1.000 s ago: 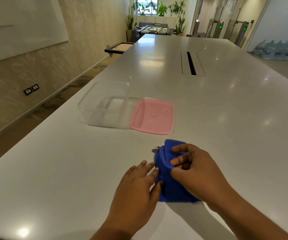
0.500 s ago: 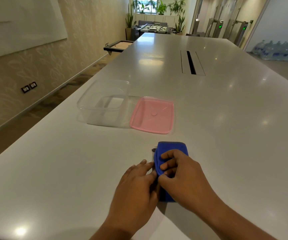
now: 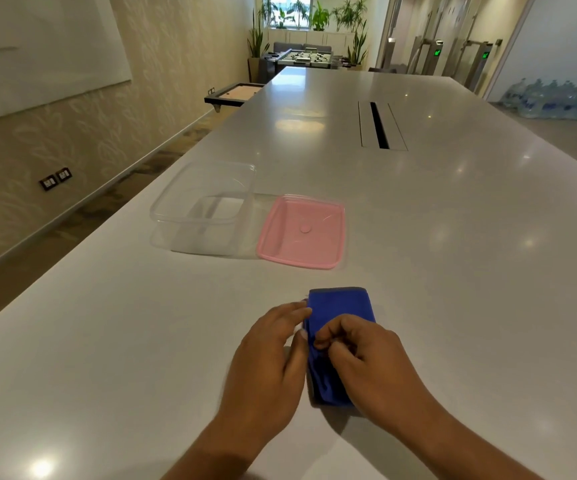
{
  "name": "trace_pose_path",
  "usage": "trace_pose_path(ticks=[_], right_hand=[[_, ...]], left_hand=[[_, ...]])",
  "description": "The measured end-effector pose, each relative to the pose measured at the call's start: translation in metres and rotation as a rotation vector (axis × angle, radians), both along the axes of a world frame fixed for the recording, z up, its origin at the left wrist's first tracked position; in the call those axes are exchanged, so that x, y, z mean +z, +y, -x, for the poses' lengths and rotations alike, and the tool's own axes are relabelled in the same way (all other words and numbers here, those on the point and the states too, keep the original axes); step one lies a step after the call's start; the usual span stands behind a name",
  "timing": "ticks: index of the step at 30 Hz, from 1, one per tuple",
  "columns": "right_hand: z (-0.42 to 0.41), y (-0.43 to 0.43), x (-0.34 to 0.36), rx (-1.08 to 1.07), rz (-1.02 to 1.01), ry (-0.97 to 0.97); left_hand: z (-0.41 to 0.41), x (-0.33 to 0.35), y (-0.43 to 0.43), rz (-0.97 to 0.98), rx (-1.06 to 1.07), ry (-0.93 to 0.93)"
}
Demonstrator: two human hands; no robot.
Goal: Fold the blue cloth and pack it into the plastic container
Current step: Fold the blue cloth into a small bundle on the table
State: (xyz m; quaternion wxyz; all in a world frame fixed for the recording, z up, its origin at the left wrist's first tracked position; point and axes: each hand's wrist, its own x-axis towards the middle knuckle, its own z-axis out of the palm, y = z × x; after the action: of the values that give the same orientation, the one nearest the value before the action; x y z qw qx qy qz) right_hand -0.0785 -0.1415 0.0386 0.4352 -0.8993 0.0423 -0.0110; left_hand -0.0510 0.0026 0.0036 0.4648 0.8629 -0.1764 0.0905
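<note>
The blue cloth (image 3: 340, 304) lies folded into a small thick rectangle on the white table (image 3: 107, 341), near me. My left hand (image 3: 273, 358) rests against its left edge, fingers flat and slightly curled. My right hand (image 3: 366, 358) sits on top of the cloth and pinches a fold near its left side. The near half of the cloth is hidden under my hands. The clear plastic container (image 3: 204, 206) stands open and empty farther away to the left. Its pink lid (image 3: 302, 232) lies upside down just right of it.
A long cable slot (image 3: 378, 126) is set into the table farther back. The table's left edge drops to a carpeted floor beside a wall. A foosball table and potted plants stand at the far end of the room.
My right hand has slid back toward me and curled its fingers into a pinch on the cloth. The far end of the cloth now shows flat and squared. My left hand stays beside it.
</note>
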Motion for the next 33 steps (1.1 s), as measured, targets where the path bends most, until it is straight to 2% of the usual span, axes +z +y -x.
trace_pose_path(ticks=[3,8,10,12,15,17,22,29,33], right_hand=[[0.001,-0.004,-0.001,0.021,0.009,-0.012],[-0.002,-0.013,0.003,0.017,-0.118,0.06],[-0.004,-0.021,0.005,0.013,-0.219,0.109],[-0.01,-0.031,0.006,-0.02,-0.235,0.069],[-0.017,-0.043,0.001,-0.035,0.012,-0.156],[-0.019,-0.046,-0.003,0.064,0.157,-0.248],[-0.014,-0.046,-0.024,0.277,0.42,-0.023],[-0.015,-0.046,-0.028,0.309,0.613,0.002],[-0.015,-0.047,-0.035,0.311,0.641,-0.014]], left_hand=[[-0.003,0.013,-0.008,-0.013,-0.175,0.015],[-0.012,0.007,-0.01,-0.303,-0.318,0.108],[-0.017,0.002,-0.005,-0.425,-0.356,0.078],[-0.018,0.0,-0.001,-0.543,-0.398,0.03],[-0.022,0.002,0.002,-0.626,-0.418,0.028],[-0.025,0.003,0.004,-0.647,-0.417,0.014],[-0.029,0.0,0.009,-0.644,-0.397,0.024],[-0.029,-0.003,0.009,-0.67,-0.386,-0.009],[-0.03,-0.004,0.009,-0.677,-0.384,-0.018]])
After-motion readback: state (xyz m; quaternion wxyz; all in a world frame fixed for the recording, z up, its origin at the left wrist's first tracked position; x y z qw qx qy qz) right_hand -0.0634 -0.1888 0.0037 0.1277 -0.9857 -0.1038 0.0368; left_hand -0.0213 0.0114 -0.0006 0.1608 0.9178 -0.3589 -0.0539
